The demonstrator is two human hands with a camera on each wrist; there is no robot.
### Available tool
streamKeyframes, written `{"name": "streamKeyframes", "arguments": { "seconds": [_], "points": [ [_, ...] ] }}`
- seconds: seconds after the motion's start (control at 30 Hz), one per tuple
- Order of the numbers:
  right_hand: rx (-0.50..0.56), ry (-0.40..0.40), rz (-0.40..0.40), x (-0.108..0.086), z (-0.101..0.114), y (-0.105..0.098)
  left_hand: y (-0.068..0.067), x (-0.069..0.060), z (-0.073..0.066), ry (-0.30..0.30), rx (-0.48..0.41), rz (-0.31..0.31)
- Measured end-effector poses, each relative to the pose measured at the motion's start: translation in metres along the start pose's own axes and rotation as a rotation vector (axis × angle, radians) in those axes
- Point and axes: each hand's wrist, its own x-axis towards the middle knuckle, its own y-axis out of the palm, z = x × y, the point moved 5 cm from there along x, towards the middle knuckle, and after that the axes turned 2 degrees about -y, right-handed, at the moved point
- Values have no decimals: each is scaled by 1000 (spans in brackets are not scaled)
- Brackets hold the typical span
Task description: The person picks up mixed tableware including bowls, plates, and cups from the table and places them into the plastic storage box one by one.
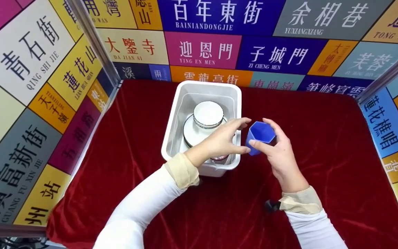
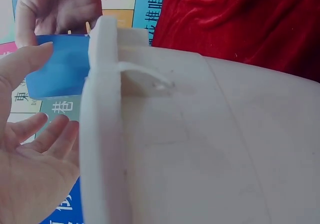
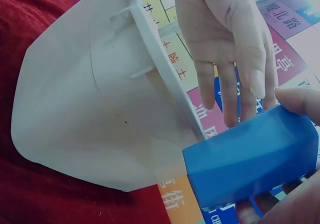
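In the head view my right hand (image 1: 283, 155) grips a blue hexagonal cup (image 1: 250, 141), its open end turned up, beside the right wall of a white plastic tub. Thumb and fingers are bent around the cup's sides. My left hand (image 1: 221, 138) reaches across the tub's right rim, its fingers spread toward the cup and curled around nothing. The right wrist view shows the cup (image 3: 250, 159) tilted, with the left hand (image 3: 230, 34) above it. Whether the left thumb touches the cup I cannot tell. The left wrist view has the tub's wall covering part of the cup (image 2: 62, 69).
Inside the white tub (image 1: 181, 100) lie stacked white dishes: a dark-rimmed bowl (image 1: 208, 113) on top of a wider plate (image 1: 192, 133). A pinkish item (image 1: 219, 158) partly shows near the front. Red velvet cloth (image 1: 306, 114) covers the table, with sign-printed panels (image 1: 202, 50) around it.
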Motion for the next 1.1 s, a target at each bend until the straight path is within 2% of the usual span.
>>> {"name": "streamKeyframes", "arguments": {
  "seconds": [0.27, 0.7, 0.93, 1.1],
  "points": [
    [76, -16, 21, -5, 5, 7, 3, 2, -5, 41, -2, 0],
    [84, -29, 53, -10, 13, 13, 6, 4, -6, 22, -14, -27],
    [118, -68, 56, -12, 20, 15, 4, 5, -11, 28, -76, -55],
    [122, -92, 59, -14, 19, 12, 1, 4, -10, 24, -140, -53]
  ]
}}
